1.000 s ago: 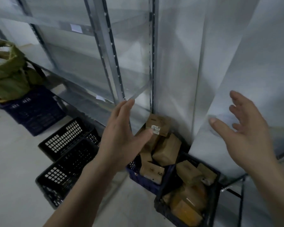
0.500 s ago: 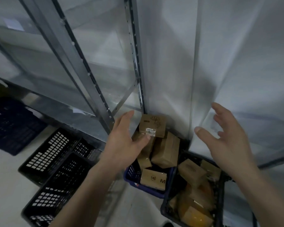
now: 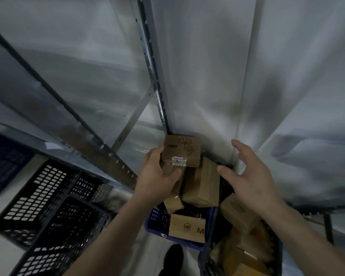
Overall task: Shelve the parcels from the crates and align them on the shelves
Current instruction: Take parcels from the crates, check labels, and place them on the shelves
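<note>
A blue crate [image 3: 157, 224] on the floor holds a pile of several brown cardboard parcels. The top parcel [image 3: 184, 151] has a printed flower and a white label. My left hand [image 3: 157, 176] grips this parcel at its lower left corner, fingers on its side and thumb under the label. My right hand [image 3: 247, 176] hovers to the right of the pile with fingers spread, touching nothing. A larger parcel [image 3: 203, 184] leans below the top one. A parcel marked M [image 3: 187, 228] lies in front. A black crate [image 3: 278, 248] on the right holds more parcels [image 3: 237, 213].
Grey metal shelving with a slotted upright [image 3: 147, 56] rises behind the crates, its shelves bare. Two empty black crates [image 3: 44, 206] lie on the floor to the left, with a dark blue crate [image 3: 4, 162] beyond them. My shoe [image 3: 172, 257] stands by the blue crate.
My view has swung down and right toward the crates. My left hand has reached forward and taken hold of the top parcel. My right hand has moved in closer to the pile.
</note>
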A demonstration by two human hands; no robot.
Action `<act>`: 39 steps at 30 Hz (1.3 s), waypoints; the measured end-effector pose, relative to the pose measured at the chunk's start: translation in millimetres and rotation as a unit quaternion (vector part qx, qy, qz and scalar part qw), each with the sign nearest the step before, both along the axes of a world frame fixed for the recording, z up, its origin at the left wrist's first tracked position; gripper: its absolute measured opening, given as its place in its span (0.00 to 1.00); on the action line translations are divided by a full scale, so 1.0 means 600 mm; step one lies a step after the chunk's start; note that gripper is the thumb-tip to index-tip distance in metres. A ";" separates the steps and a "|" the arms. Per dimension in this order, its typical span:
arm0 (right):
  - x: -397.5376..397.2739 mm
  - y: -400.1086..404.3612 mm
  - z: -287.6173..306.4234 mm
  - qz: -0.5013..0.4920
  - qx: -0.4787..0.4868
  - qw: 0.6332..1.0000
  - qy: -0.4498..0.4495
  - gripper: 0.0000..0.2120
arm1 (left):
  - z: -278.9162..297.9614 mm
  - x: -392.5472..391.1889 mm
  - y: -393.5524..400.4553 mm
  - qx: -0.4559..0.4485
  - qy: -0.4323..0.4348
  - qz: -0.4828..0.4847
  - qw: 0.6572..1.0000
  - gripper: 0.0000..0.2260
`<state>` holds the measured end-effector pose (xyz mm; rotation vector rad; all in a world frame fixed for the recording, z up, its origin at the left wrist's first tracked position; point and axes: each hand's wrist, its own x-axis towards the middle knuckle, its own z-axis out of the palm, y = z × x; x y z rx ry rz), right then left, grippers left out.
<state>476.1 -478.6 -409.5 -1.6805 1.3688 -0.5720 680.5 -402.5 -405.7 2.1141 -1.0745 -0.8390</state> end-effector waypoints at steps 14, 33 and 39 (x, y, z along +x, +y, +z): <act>0.142 -0.164 -0.319 0.001 0.173 0.985 0.003 0.15 | -0.327 0.109 -0.215 0.045 0.068 0.055 0.995 0.24; 0.206 -0.251 -0.545 -0.067 0.205 0.973 -0.086 0.30 | -0.513 0.160 -0.297 0.028 0.129 0.153 0.979 0.11; 0.125 -0.223 -0.567 -0.252 0.249 0.930 -0.100 0.24 | -0.489 0.140 -0.318 -0.048 0.198 0.113 0.972 0.20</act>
